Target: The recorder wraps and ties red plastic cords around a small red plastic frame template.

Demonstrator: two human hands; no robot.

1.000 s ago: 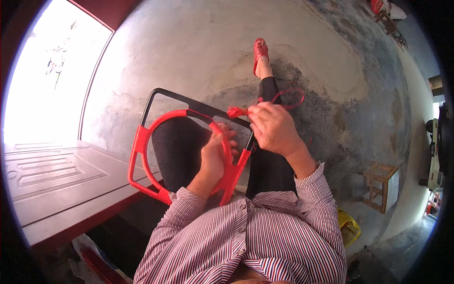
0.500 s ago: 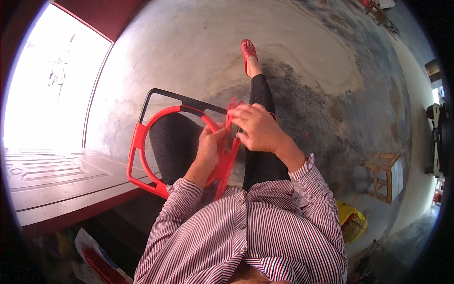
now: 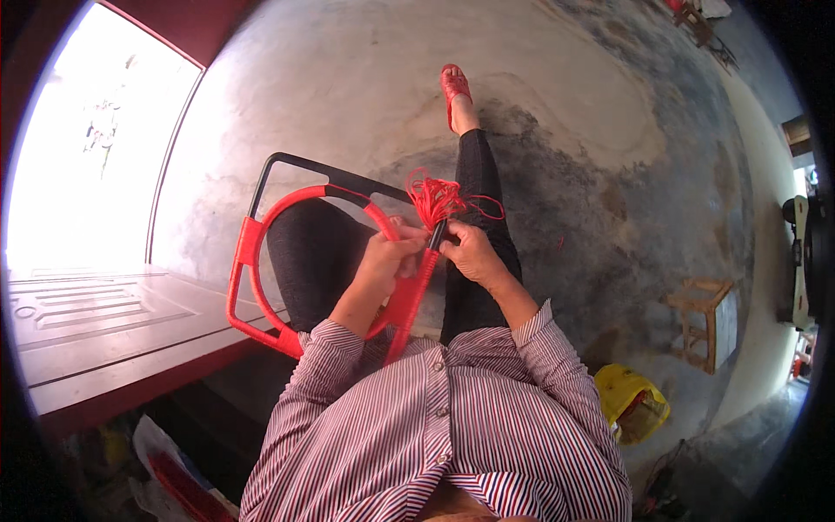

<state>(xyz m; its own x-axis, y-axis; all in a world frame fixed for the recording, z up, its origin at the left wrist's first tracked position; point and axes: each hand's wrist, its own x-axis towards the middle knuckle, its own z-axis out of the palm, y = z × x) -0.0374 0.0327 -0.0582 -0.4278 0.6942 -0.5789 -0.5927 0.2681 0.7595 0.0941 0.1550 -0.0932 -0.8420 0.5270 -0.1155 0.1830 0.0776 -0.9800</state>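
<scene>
Both hands now gripping: left hand (image 3: pixel 387 259) on red-wrapped frame (image 3: pixel 248 261), right hand (image 3: pixel 470 252) w/ red cord bundle (image 3: pixel 435 198) pulled closer — wrapping continues.

A plain home or small workroom at a doorway, where handwork is done sitting down. The floor (image 3: pixel 557 96) is bare, stained concrete. A dark red door (image 3: pixel 113 322) stands open beside bright daylight. A small wooden stool (image 3: pixel 700 317) stands by the wall, with a yellow bag (image 3: pixel 628 396) near it and clutter along the edges.
</scene>
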